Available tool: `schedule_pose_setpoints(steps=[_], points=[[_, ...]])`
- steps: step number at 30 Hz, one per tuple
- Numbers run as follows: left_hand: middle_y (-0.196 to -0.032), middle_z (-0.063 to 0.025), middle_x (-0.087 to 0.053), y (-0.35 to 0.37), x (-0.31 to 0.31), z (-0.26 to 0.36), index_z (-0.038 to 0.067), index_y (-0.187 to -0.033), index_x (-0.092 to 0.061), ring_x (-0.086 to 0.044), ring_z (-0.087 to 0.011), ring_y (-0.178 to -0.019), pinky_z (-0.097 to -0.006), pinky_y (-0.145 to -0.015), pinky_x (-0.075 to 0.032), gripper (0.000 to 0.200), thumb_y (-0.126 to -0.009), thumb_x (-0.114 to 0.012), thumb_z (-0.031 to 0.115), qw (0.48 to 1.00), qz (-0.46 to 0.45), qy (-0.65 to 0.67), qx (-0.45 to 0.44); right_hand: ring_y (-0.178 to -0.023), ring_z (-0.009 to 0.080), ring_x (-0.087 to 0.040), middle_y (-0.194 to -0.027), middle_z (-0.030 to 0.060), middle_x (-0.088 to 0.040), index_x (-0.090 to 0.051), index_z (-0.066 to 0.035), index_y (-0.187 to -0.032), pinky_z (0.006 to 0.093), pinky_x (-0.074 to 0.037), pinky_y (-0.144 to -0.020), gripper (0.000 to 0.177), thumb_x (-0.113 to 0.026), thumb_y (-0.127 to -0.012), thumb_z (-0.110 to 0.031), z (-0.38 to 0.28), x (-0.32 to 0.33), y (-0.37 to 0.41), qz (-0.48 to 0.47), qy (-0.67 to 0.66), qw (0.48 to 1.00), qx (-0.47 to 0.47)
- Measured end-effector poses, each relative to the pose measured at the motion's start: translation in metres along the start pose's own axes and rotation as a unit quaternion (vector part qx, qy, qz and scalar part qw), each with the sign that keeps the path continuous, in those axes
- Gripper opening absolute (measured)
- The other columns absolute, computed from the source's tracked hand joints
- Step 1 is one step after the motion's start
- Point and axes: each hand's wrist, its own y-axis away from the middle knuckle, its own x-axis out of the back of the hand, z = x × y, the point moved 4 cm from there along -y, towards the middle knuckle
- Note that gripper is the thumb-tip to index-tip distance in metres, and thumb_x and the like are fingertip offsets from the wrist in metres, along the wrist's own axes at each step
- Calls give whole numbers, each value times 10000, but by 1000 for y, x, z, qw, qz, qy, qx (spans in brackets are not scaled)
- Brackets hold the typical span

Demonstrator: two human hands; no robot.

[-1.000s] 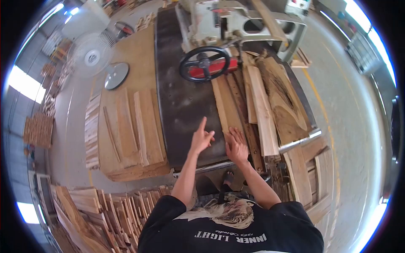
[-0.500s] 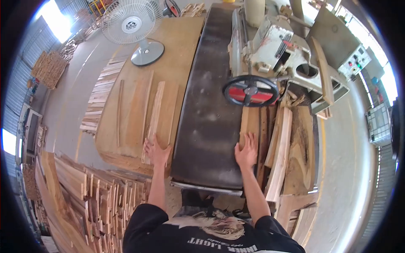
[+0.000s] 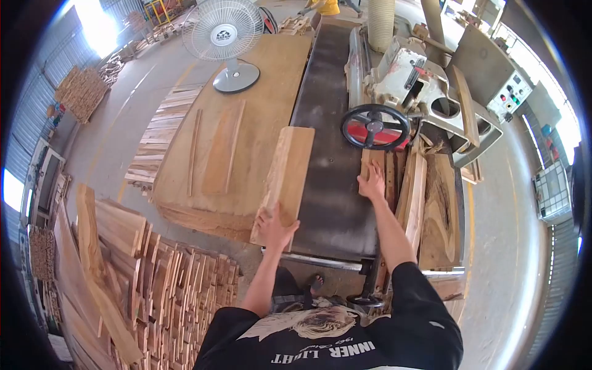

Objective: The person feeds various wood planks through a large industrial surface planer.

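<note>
My left hand [image 3: 276, 229] grips the near end of a wooden board [image 3: 291, 163], fingers toward its left side and thumb by its right edge. This board lies across the seam between the plywood-topped table and the dark machine table [image 3: 330, 203]. With fingers spread, my right hand [image 3: 372, 184] rests on a second board [image 3: 372, 158], whose far end is hidden under the machine's handwheel [image 3: 375, 127]. Beside that board on the right stand long wood strips [image 3: 412, 191] and a wide board with dark grain [image 3: 440, 209].
A fan [image 3: 225, 37] stands on the plywood-topped table [image 3: 265, 80], near a loose board [image 3: 219, 154] and a thin strip [image 3: 194, 151]. Stacked boards [image 3: 179, 290] fill the lower left. The white machine [image 3: 407, 74] stands far right. A person in yellow [image 3: 325, 6] is at the back.
My left hand has drawn the board rightward from the plywood onto the dark table's edge. The board under my right hand has slid forward beneath the handwheel. The view has shifted.
</note>
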Motion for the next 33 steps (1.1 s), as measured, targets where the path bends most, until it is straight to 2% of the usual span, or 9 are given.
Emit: schedule_pose_setpoints(steps=[3, 6, 7, 9, 12, 25, 28, 31, 33], points=[[-1589, -324, -380, 30, -2, 9, 267, -1613, -450, -381, -519, -1433, -629, -1192, -319, 1036, -748, -826, 696, 999, 21, 8, -41, -1555, 396, -345, -1635, 195, -438, -516, -39, -1491, 506, -312, -1277, 665, -746, -896, -227, 5, 0, 3, -12, -5, 1000, 26], [-1579, -324, -382, 52, -7, 10, 252, -1598, -473, -382, -518, -1427, -631, -1191, -313, 1037, -743, -807, 735, 995, 46, 28, -79, -1568, 394, -325, -1653, 180, -417, -516, -64, -1506, 515, -280, -1293, 663, -742, -896, -188, -7, 0, 76, 52, 19, 998, 41], [-1576, -323, -383, 61, -12, 10, 247, -1593, -482, -382, -518, -1425, -632, -1190, -313, 1037, -742, -801, 745, 994, 48, 35, -90, -1571, 390, -319, -1657, 178, -414, -516, -62, -1507, 514, -259, -1302, 628, -713, -928, -205, -11, -3, 109, 57, -36, 997, 35], [-1563, -320, -395, 67, -12, 12, 238, -1580, -501, -383, -521, -1418, -637, -1187, -311, 1022, -744, -799, 743, 992, 60, 38, -106, -1573, 389, -314, -1662, 168, -410, -519, -57, -1505, 517, -259, -1304, 589, -677, -967, -238, -22, -1, 154, 7, 38, 999, 21], [-1572, -310, -388, 65, -18, 11, 244, -1572, -516, -390, -522, -1409, -637, -1183, -312, 989, -767, -775, 758, 990, 60, 36, -124, -1575, 382, -317, -1665, 148, -414, -535, -70, -1499, 515, -262, -1303, 547, -646, -997, -257, -26, 10, 195, 3, 23, 1000, 11], [-1523, -293, -423, 53, -21, 8, 253, -1571, -508, -430, -511, -1322, -651, -1157, -302, 852, -886, -700, 721, 993, 51, -3, -109, -1560, 372, -346, -1636, 132, -455, -568, -79, -1459, 500, -301, -1287, 508, -656, -980, -220, -26, 14, 200, 18, 26, 999, 10], [-1553, -311, -399, 22, -17, 13, 233, -1598, -456, -398, -521, -1387, -646, -1202, -261, 911, -869, -723, 710, 997, -6, -2, -79, -1551, 374, -359, -1620, 134, -472, -575, -72, -1443, 500, -309, -1281, 497, -660, -976, -216, -29, 16, 201, 27, 21, 999, 15], [-1611, -320, -345, 3, -35, 28, 217, -1625, -400, -339, -524, -1472, -631, -1242, -236, 1001, -830, -760, 708, 993, 43, 14, -111, -1535, 385, -383, -1601, 148, -490, -577, -65, -1432, 515, -311, -1275, 494, -665, -965, -200, -33, 15, 201, 50, 2, 998, 37], [-1670, -321, -275, 2, -34, 34, 207, -1602, -459, -296, -525, -1522, -614, -1260, -235, 1021, -783, -790, 719, 992, 41, 42, -107, -1530, 391, -389, -1593, 158, -496, -567, -59, -1438, 522, -308, -1275, 508, -669, -959, -195, -30, 14, 202, 51, 16, 998, 43]])
